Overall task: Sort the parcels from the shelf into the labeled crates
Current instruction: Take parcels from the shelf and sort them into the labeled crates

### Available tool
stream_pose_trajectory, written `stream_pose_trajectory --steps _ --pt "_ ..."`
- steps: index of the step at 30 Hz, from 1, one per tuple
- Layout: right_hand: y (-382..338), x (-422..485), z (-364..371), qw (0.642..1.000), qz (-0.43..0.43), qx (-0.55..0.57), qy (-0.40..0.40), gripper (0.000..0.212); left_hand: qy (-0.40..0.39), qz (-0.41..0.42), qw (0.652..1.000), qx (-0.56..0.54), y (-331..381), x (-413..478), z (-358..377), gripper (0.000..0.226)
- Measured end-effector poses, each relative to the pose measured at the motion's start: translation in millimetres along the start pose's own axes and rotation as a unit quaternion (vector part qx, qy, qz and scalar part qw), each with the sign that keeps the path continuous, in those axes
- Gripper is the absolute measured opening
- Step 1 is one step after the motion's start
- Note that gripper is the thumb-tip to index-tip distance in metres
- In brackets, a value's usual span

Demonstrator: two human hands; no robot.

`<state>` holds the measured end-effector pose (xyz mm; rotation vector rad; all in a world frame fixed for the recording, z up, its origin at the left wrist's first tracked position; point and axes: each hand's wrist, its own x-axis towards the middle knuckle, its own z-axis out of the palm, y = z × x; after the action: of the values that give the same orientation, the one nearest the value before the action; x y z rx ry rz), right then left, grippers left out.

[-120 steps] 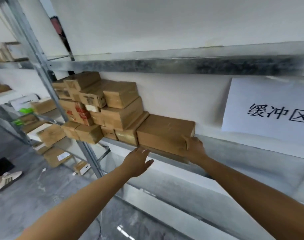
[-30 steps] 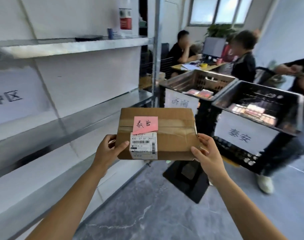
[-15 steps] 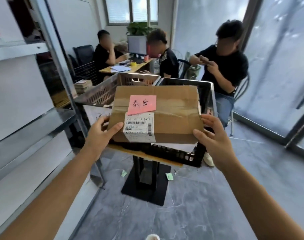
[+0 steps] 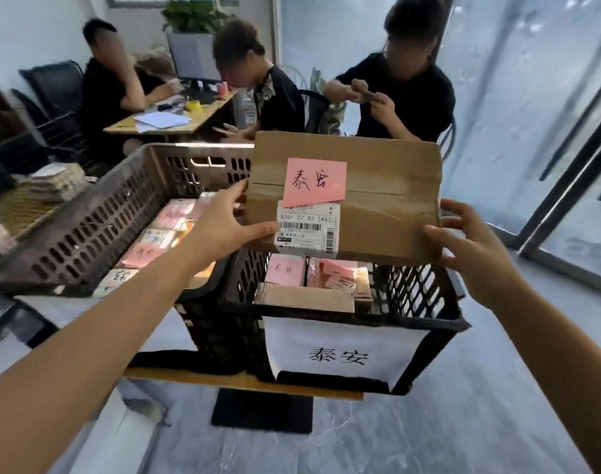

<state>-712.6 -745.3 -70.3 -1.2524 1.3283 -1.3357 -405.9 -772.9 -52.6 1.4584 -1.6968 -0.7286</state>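
Head view. A brown cardboard parcel (image 4: 387, 196) is held upright in the air, just above the open top of a black slatted crate (image 4: 425, 325), its lower edge near the crate's far rim. A pink note (image 4: 314, 183) stuck to the parcel's front face bears the handwritten characters 泰安. Below the note, and partly overlapped by it, a white shipping label (image 4: 307, 230) reads "830- C7 83 [A83]" above a barcode; the smaller print is too fine to read. A band of clear tape runs across the box face, and the cardboard is lightly creased.

The left hand (image 4: 220, 227) grips the parcel's left edge, thumb lying across the lower front, fingers behind. The right hand (image 4: 473, 254) grips the right edge, thumb at the lower corner, fingers curled round the back.

A white paper sign (image 4: 340, 352) on the black crate's front reads 泰安 in print. Inside lie other parcels (image 4: 302, 297) with pink notes, their writing unclear. A brown crate (image 4: 87, 227) stands touching on the left and also holds labelled parcels; its own sign is hidden behind the left forearm. Three people sit beyond the crates, two at a desk (image 4: 176, 123).
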Motion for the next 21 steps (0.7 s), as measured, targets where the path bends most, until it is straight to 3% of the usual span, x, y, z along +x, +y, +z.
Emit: stream_pose_trajectory --steps 2,6,8,12,17,21 --pt "9 11 -3 1.000 0.017 -0.020 0.007 0.034 -0.025 -0.018 0.999 0.009 -9 18 7 0.093" --pt "19 27 -8 0.992 0.025 -0.125 0.002 0.039 -0.075 -0.038 0.994 0.076 -20 39 19 0.073" --pt "22 37 -8 0.985 0.022 -0.171 -0.018 0.037 -0.096 -0.047 0.989 0.107 -27 48 25 0.073" --pt "36 63 0 0.963 0.041 -0.261 -0.056 0.052 -0.124 -0.103 0.973 0.167 -38 64 43 0.080" --pt "55 111 16 0.914 0.063 -0.384 -0.116 0.075 -0.173 -0.169 0.947 0.212 -49 96 67 0.111" --pt "58 147 30 0.900 0.076 -0.418 -0.094 0.090 -0.162 -0.163 0.948 0.220 -51 133 78 0.128"
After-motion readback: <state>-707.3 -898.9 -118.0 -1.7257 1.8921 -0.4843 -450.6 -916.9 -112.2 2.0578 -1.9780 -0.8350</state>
